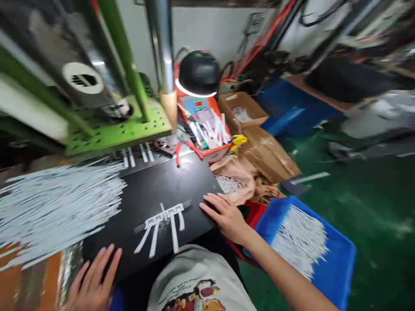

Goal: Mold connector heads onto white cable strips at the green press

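Note:
My left hand (95, 280) lies at the near left edge of the black board (155, 181), fingers apart and holding nothing. On the board's right edge rests my right hand (227, 216), its fingers spread and empty. Between the hands, a metal strip with a white plastic piece (164, 217) lies on the board; several white prongs point from it towards my body. A large pile of thin white strips (61, 207) lies left of the board, beyond my left hand.
A green machine (119, 134) stands behind the board, beside a black lamp (199, 73). Red-handled pliers (178, 154) and an orange tray (217, 153) lie at the back. Right are a paper sack (246, 177), cardboard boxes (272, 155) and a blue bin (343, 255) of white strips.

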Available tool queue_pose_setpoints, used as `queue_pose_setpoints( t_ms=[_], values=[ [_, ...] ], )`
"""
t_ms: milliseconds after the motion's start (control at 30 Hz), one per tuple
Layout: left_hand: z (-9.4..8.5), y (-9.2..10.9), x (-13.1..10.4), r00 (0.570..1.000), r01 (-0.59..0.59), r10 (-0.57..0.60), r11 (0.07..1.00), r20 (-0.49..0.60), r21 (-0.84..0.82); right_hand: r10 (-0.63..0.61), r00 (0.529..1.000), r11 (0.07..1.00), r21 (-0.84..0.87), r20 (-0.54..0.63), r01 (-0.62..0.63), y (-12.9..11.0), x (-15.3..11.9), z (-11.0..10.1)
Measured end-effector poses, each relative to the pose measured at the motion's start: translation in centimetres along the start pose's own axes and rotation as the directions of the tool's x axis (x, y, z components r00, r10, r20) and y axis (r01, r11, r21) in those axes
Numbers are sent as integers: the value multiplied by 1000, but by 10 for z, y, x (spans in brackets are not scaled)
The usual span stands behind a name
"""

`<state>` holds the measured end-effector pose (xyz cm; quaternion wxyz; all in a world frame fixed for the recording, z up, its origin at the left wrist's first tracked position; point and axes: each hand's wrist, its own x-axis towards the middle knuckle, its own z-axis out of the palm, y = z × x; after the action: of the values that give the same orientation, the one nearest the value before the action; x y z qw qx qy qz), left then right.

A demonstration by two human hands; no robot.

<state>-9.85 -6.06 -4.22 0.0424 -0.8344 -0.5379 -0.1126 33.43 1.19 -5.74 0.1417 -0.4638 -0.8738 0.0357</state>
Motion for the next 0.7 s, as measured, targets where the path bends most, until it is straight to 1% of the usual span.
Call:
queue_pose_setpoints(
  t_ms=[67, 133, 200, 267, 300, 367, 433, 533, 633, 667, 700],
  values=[
    [4, -1, -10, 1000, -11, 11, 992, 3, 123, -6, 1000, 1000, -1, 5, 6, 2, -1, 1],
    [5, -1, -7, 999, -32, 29, 988, 23, 149, -8, 1000, 1000, 14, 9, 7, 1, -1, -3],
    [0, 5, 5, 998, -46, 42, 992, 40, 117, -30, 999, 996, 87, 30, 27, -1, 3, -9],
    [-7, 16, 24, 998, -48, 46, 998, 35, 44, -68, 997, 976, 209, 28, 61, -5, 15, -14],
    [-9, 23, 35, 999, -35, 34, 999, 27, 6, -80, 997, 961, 266, 7, 75, -7, 25, -14],
    [-9, 37, 60, 999, 36, -35, 999, 31, -36, -85, 995, 936, 340, -43, 94, -13, 47, -12],
    [-4, 46, 82, 992, 102, -96, 992, 78, -78, -108, 992, 919, 374, -58, 122, -17, 70, -9],
    [1, 51, 104, 971, 180, -140, 961, 193, -208, -229, 973, 880, 430, 5, 205, -13, 100, -9],
    [-1, 48, 112, 959, 200, -123, 933, 256, -299, -369, 922, 802, 541, 116, 253, -9, 130, -12],
    [-2, 46, 112, 959, 188, -109, 933, 260, -305, -382, 912, 777, 585, 146, 232, -12, 142, -11],
    [-3, 45, 113, 961, 175, -95, 936, 260, -305, -352, 921, 763, 621, 165, 180, -17, 155, -8]
  ],
)
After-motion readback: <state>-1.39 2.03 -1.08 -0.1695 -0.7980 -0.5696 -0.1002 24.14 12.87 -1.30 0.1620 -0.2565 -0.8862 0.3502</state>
